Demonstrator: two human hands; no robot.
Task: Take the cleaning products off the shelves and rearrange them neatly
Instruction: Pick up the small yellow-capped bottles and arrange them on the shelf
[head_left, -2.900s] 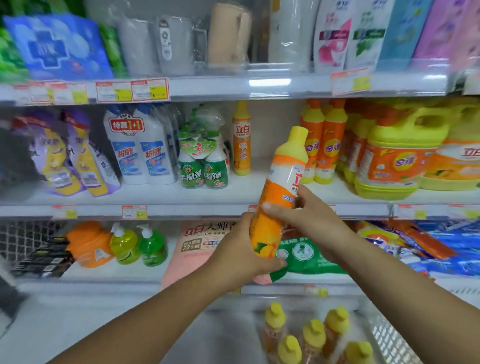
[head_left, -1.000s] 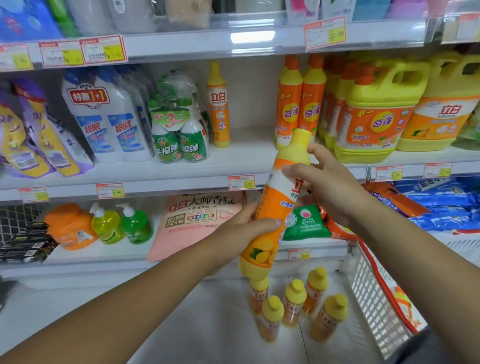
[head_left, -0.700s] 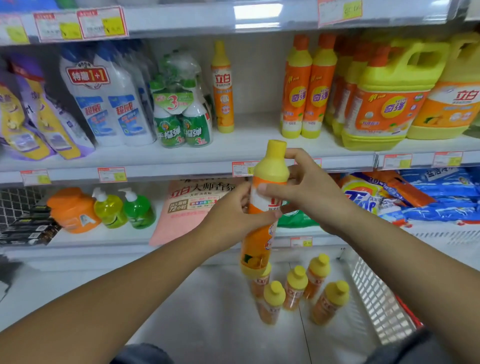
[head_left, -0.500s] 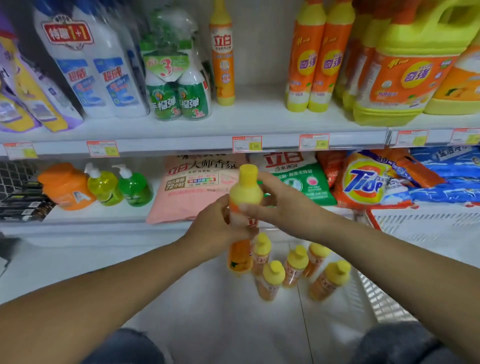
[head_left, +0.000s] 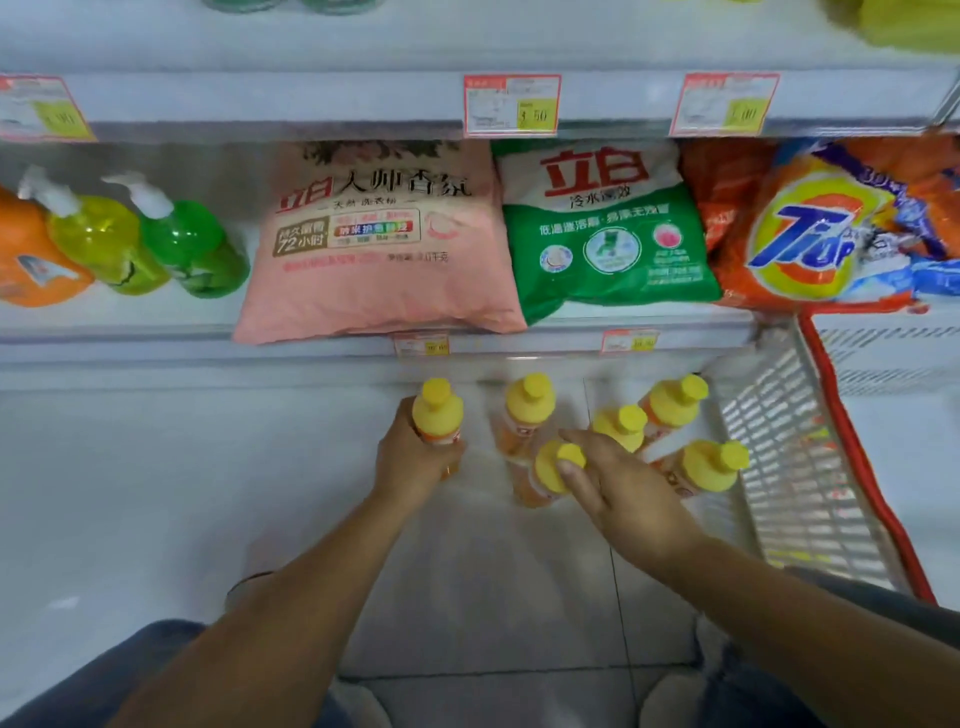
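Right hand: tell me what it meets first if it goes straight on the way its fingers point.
The right hand points forward and left at the nearest yellow-capped bottle standing on the floor; it looks right at that cap, though whether they touch is unclear.

Six yellow-capped bottles (head_left: 530, 410), two pump bottles (head_left: 192, 249).

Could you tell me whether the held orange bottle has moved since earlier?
Yes: the orange bottle went down past the bottom shelf to the floor.
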